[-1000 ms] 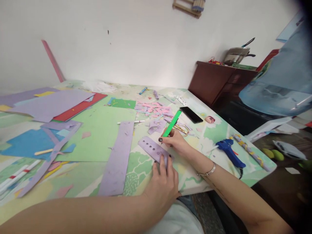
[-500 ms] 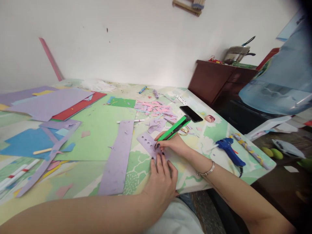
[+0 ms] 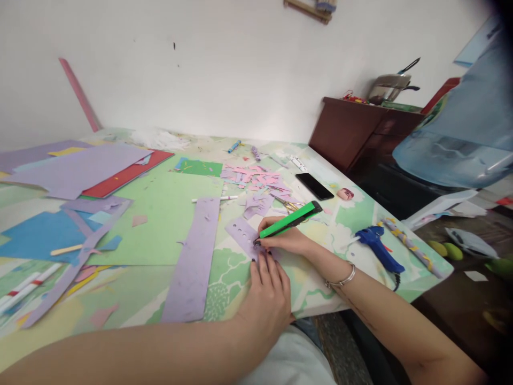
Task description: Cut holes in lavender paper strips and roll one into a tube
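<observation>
My right hand (image 3: 282, 235) is closed around a green utility knife (image 3: 290, 219). Its handle leans up to the right, and the tip end is down at a small purple paper piece (image 3: 239, 231) with several holes in it. My left hand (image 3: 267, 289) lies with fingers outstretched on the near end of that piece, just below the right hand. The fingers hide part of the purple piece and the blade. To the left lies a long purple paper strip (image 3: 194, 267). Behind the right hand are gold-handled scissors (image 3: 289, 204).
Pink and purple paper scraps (image 3: 254, 176) lie behind the hands, with a black phone (image 3: 315, 186) to their right. A blue glue gun (image 3: 379, 248) and a decorated stick (image 3: 414, 248) lie near the right table edge. A large green sheet (image 3: 160, 230) covers the left side.
The knife handle has tipped lower and to the right as my right hand turned. The scissors show more behind it. My left hand has barely moved.
</observation>
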Available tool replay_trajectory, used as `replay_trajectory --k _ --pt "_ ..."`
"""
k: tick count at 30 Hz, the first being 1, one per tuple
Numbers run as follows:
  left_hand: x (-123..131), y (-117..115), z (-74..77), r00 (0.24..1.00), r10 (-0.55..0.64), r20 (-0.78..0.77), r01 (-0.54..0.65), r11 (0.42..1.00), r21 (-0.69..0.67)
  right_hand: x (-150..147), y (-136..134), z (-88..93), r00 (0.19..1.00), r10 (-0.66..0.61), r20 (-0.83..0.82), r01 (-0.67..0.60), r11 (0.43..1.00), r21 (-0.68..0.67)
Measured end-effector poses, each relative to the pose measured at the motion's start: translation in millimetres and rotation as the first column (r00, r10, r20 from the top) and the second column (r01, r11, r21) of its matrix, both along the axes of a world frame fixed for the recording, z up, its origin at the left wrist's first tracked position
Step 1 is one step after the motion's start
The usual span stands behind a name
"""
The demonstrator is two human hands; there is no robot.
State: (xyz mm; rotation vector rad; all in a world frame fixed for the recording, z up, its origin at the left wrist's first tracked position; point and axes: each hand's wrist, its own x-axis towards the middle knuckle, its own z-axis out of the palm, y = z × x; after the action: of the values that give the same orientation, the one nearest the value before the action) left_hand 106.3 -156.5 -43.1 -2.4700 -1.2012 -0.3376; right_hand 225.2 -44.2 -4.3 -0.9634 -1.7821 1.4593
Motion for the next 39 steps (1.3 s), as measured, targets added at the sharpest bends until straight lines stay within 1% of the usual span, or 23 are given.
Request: replay_trajectory --k 5,7,9,12,14,17,22,28,31,36,39 --pt "1.1 0.3 -2.6 1.000 0.003 0.002 -0.003 1.000 0.014 4.8 5.3 -4.1 0.995 0.065 0.070 -0.066 0.998 0.015" --pt "-0.2 0.3 1.4 1.000 -0.015 -0.009 0.015 1.000 -0.005 5.9 5.5 -4.9 0.992 0.095 0.086 -0.098 0.995 0.024" --pt "-2.3 0.3 8.2 1.000 -0.019 -0.022 0.018 0.999 -0.038 6.5 4.4 -4.7 0.989 0.119 0.084 -0.120 0.993 0.006" --pt "-4.9 0.7 17.3 0.999 0.014 -0.030 -0.017 0.995 -0.096 6.5 2.0 -3.3 0.993 0.111 0.039 -0.109 0.993 -0.039" --pt "-5.4 1.2 19.2 0.999 0.010 -0.041 -0.014 0.995 -0.102 6.3 1.4 -2.8 0.995 0.102 0.012 -0.101 0.993 -0.052" --pt "-4.3 1.8 16.3 0.998 -0.003 -0.063 -0.001 0.998 -0.065 6.0 2.5 -2.9 0.994 0.107 0.010 -0.106 0.992 -0.069" --pt "-1.9 2.0 9.9 0.998 0.015 -0.058 -0.015 1.000 0.013 5.3 3.4 -2.2 0.992 0.105 0.071 -0.102 0.993 -0.055" --pt "-0.5 2.7 8.5 0.999 0.029 -0.036 -0.027 0.998 0.059 4.8 3.1 -3.3 0.992 0.091 0.092 -0.088 0.996 -0.035" --pt "-0.5 2.4 7.6 0.999 0.019 -0.037 -0.016 0.998 0.062 4.2 3.2 -6.0 0.989 0.083 0.125 -0.084 0.996 0.004" --pt "-0.1 0.4 3.9 0.996 0.013 -0.090 -0.005 0.996 0.085 2.6 1.3 -7.5 0.975 0.038 0.220 -0.067 0.990 0.127" --pt "0.5 -0.2 3.1 0.992 0.010 -0.125 0.000 0.997 0.082 2.1 0.4 -7.2 0.970 0.042 0.239 -0.075 0.989 0.130"
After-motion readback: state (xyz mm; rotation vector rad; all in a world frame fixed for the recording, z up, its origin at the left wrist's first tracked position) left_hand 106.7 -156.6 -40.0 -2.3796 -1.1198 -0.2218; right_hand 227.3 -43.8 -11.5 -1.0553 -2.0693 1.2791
